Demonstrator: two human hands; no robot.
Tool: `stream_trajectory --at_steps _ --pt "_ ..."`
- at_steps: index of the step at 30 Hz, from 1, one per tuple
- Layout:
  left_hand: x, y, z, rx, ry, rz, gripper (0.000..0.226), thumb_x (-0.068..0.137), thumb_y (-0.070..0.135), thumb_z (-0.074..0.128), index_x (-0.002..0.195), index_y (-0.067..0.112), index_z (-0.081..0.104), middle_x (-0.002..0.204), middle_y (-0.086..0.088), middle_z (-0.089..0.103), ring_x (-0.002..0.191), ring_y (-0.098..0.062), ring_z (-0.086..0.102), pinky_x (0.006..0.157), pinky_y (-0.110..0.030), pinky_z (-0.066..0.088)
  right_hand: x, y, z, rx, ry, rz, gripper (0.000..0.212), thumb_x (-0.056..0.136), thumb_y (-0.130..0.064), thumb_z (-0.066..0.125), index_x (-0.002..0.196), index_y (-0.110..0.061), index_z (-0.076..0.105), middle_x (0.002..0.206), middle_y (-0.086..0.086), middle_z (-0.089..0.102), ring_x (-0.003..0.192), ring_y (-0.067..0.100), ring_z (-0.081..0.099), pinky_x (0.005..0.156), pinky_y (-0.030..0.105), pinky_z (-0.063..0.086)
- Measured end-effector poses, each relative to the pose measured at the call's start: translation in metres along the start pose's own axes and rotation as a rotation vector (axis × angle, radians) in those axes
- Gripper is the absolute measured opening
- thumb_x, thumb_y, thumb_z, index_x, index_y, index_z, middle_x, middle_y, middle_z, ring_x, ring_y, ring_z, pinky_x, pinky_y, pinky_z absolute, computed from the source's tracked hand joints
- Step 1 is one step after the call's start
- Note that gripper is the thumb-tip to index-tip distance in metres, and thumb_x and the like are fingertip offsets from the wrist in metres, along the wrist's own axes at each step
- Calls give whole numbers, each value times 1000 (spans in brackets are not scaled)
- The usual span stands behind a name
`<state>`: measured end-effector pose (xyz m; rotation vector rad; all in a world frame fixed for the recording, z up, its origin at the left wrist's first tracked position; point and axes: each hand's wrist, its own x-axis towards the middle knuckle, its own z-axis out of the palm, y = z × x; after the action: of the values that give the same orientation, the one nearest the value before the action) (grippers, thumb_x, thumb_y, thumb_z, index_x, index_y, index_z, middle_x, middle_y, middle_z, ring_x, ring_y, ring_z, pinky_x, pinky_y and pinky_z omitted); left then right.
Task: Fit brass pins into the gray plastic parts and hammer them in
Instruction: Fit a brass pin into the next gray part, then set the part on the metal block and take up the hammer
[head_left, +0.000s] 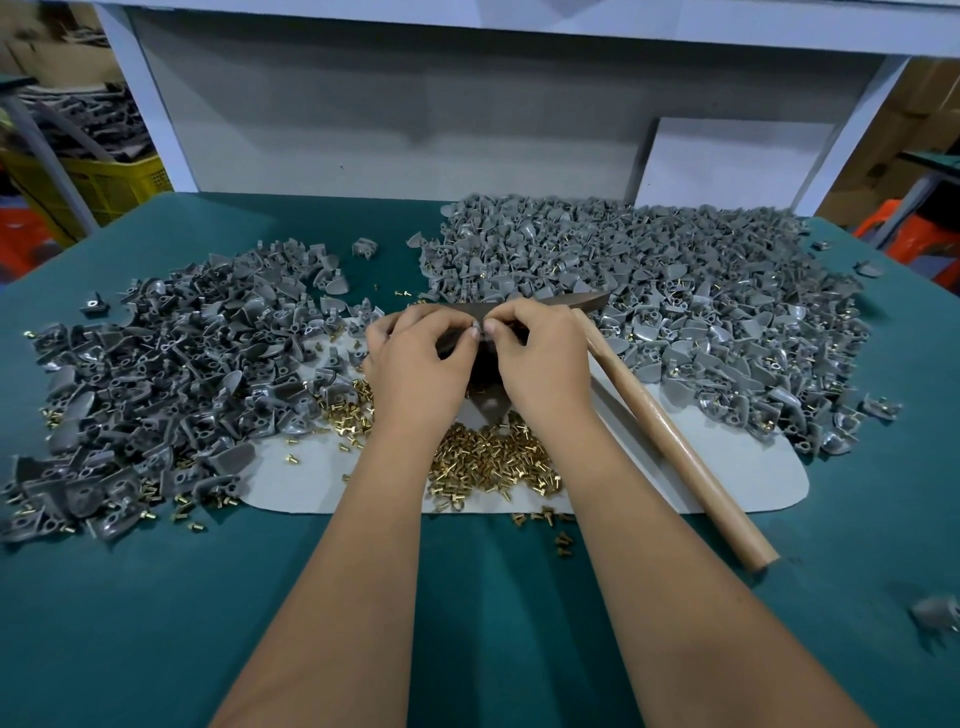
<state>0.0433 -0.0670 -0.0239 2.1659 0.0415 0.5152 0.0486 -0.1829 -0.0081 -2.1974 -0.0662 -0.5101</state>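
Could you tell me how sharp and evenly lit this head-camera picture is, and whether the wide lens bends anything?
Head view: the hands and brass pins are sharp; a gray part at the right edge is smeared; the green table edges bow from wide-angle distortion; lighting is soft with faint shadows, no strong glare.
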Motion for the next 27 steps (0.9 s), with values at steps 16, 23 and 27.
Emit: stream_trajectory --at_steps 16,23,27 --pt "1 0 1 6 10 -15 12 93 34 61 99 36 71 120 14 61 123 -20 30 96 -30 24 2 3 -1 58 -26 -5 11 88 -18 64 85 -27 70 89 -8 67 104 16 55 86 39 49" --pt "2 -3 3 13 32 -2 12 92 35 61 99 36 72 117 16 61 118 -16 30 92 -28 23 2 -1 2 10 -8 30 11 88 -19 64 83 -26 71 87 -5 66 97 16 58 78 41 51" --pt "1 -3 3 4 31 3 12 93 34 62 99 35 72 115 16 60 117 -17 30 93 -30 24 5 -2 2 12 -21 113 12 87 -24 64 78 -32 67 95 -2 65 93 16 59 77 41 53"
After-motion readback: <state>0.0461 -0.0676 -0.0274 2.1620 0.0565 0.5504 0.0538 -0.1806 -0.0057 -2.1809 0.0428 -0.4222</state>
